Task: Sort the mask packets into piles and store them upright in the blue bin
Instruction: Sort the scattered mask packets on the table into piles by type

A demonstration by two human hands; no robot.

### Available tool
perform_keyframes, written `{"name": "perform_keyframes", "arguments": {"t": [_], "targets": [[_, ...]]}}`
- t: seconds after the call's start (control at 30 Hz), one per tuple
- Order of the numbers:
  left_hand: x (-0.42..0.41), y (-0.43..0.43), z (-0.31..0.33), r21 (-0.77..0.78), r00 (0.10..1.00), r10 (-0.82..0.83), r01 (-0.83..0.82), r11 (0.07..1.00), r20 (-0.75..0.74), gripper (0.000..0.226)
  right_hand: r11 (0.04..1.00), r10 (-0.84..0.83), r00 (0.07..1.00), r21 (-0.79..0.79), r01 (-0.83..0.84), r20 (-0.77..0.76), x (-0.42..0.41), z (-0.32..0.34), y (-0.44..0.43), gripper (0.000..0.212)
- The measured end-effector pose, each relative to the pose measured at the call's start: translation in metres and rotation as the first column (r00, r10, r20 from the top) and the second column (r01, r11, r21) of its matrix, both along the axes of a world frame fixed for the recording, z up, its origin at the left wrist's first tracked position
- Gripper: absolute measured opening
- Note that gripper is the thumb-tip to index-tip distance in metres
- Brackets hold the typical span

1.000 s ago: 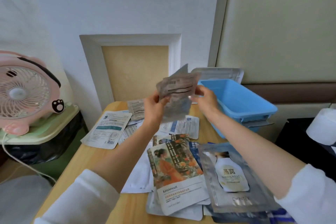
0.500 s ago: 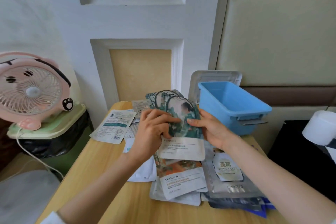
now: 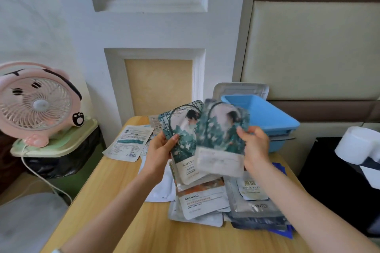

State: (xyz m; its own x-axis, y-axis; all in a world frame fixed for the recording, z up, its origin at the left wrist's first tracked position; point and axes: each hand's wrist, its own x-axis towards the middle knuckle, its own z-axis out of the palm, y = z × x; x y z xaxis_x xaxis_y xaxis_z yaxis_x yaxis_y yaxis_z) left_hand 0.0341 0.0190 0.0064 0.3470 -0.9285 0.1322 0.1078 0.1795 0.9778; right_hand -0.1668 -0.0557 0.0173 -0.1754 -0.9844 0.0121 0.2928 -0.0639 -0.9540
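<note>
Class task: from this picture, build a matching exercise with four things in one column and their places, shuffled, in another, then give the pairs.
1 blue bin
2 pink fan
3 green packets
4 orange packet

A on the pale green stand
B lying in the pile on the table
C held up by left hand and right hand
D at the table's far right end

Pairs: 1-D, 2-A, 3-C, 4-B

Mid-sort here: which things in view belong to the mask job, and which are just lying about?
Job: green printed mask packets held in the left hand; blurred green mask packet pinched by the right hand; heap of loose packets on the wooden table; blue plastic bin.
Lying about: pink round desk fan; white roll; black plastic bag.
</note>
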Motion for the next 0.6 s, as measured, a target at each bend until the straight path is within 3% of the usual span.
{"name": "perform_keyframes", "arguments": {"t": [0.1,0.2,0.4,0.6], "targets": [[0.006,0.003,0.0,0.006,0.999,0.05,-0.05,0.999,-0.004,0.01,0.994,0.042,0.974,0.089,-0.063,0.225,-0.012,0.005,-0.008,0.015],[0.007,0.005,0.002,-0.005,0.998,0.062,-0.062,0.998,-0.008,0.01,0.971,0.203,0.942,0.066,-0.228,0.266,-0.012,0.008,-0.005,0.008],[-0.004,0.003,0.005,-0.002,0.994,0.085,-0.085,0.996,0.062,0.016,0.938,0.336,0.928,-0.031,-0.345,-0.163,0.021,-0.003,0.02,0.013],[0.0,-0.001,-0.003,0.108,0.994,0.113,-0.113,0.988,0.006,0.032,0.976,0.156,0.956,-0.111,-0.188,-0.25,0.028,-0.002,0.02,0.029]]}}
